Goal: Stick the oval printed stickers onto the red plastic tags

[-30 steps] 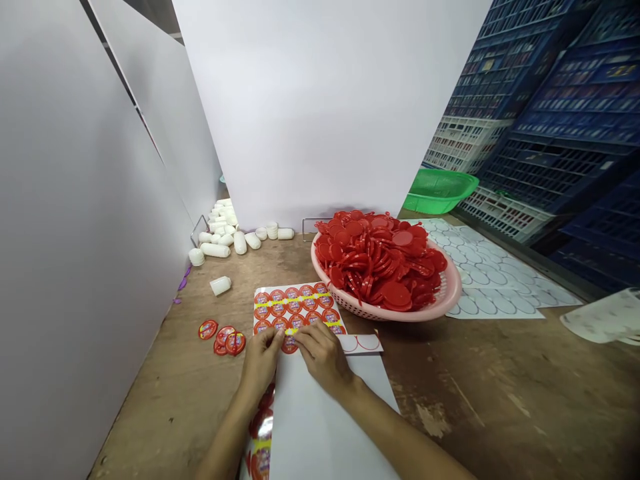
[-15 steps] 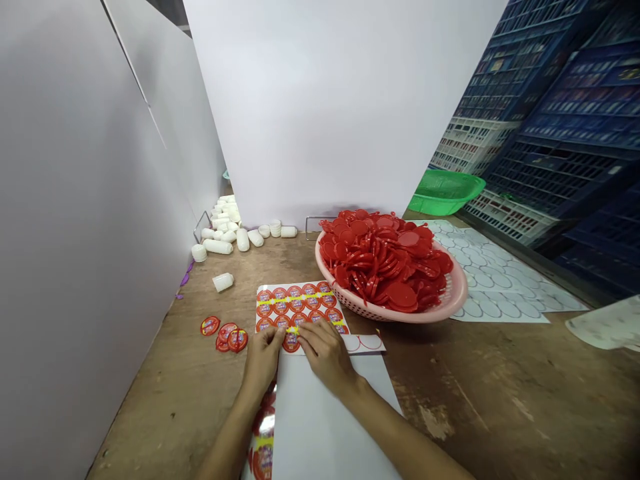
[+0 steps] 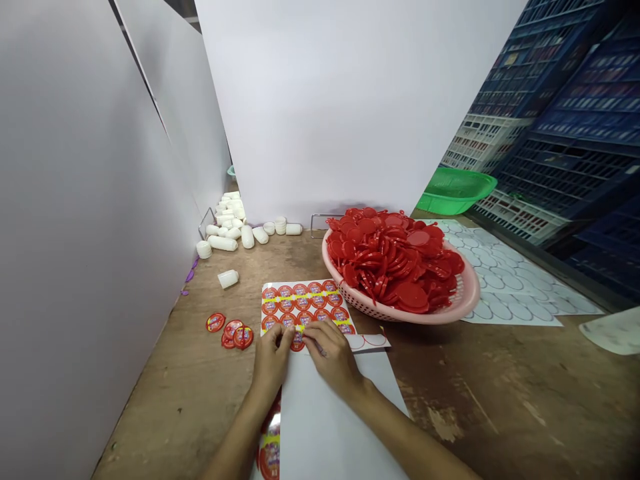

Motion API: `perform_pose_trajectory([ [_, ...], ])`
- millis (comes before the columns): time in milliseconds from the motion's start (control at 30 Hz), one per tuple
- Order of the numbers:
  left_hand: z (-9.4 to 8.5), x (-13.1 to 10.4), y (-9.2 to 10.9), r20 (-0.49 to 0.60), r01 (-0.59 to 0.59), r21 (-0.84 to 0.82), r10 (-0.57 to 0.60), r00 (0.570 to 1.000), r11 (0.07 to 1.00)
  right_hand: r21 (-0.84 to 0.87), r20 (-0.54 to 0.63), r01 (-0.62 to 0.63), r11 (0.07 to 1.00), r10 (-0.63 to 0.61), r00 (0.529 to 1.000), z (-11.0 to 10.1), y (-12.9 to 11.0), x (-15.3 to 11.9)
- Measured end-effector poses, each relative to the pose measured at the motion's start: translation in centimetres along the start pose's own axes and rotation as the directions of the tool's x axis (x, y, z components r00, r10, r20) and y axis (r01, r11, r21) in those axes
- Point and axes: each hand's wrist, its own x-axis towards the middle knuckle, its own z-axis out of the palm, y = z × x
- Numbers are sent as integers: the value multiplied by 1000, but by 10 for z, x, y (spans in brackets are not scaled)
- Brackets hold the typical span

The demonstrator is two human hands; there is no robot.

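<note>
A sheet of round red stickers with yellow bands lies in front of me, its lower strip folded back to show white backing with red circle outlines. At its near edge is one round sticker between my hands. My left hand pinches at the sticker's left side, thumb and forefinger together. From the other side my right hand has its fingers pressed together at the sticker's upper right edge. The fingertips partly cover the sticker. Under my wrists lies a blank white sheet.
A pink basket heaped with red plastic discs stands right of the sheet. Several stickered red discs lie to the left. White plastic containers line the back left. Circle-marked sheets and a green basin are at right.
The whole view has shifted slightly, so things sit a little further right. My right hand's fingers have curled in more; both hands stay at the same sticker.
</note>
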Motion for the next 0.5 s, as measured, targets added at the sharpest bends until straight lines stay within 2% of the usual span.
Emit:
perform_pose_trajectory([
  [67, 1, -2, 2, -14, -31, 43, 31, 999, 999, 2, -6, 14, 1000, -14, 1000, 0, -2, -1],
  [133, 2, -4, 5, -41, -80, 108, 85, 996, 991, 2, 11, -29, 1000, 28, 1000, -2, -3, -1],
  [200, 1, -5, 7, -69, -115, 151, 126, 990, 982, 15, 44, -173, 985, 172, 984, -6, -5, 3],
  [267, 1, -6, 7, -45, -115, 123, 121, 992, 986, 56, 115, -355, 933, 347, 931, -11, -4, 9],
  [333, 2, -5, 6, 32, -89, 66, 87, 996, 994, 89, 202, -465, 881, 441, 875, -17, -1, 18],
  [400, 3, -5, 4, 112, -42, 8, 41, 993, 999, 94, 267, -486, 869, 448, 853, -24, 2, 26],
  [500, 4, -6, 4, 138, 31, -48, -24, 990, 998, 109, 324, -476, 873, 422, 847, -33, 3, 34],
])
